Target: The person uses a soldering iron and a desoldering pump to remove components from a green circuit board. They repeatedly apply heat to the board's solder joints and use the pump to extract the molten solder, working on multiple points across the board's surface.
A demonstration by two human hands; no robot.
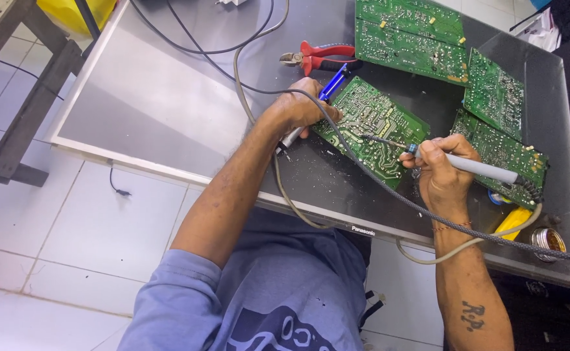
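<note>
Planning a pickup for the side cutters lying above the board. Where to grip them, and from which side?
Grip the red cutters across both red handles, near mid-length, around. They lie flat on the grey panel, jaws pointing image-left, handles image-right. Come from above, fingers spanning the two handles. The far handle ends sit close to the blue tool and the left hand, so stay mid-handle.

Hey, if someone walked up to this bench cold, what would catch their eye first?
Probably the green circuit board at the centre, with both hands on it: the right hand holds a soldering iron with its tip on the board, while the left hand grips a blue-handled tool at the board's edge. Next, the red cutters just above, and more green boards at the upper right.
</note>
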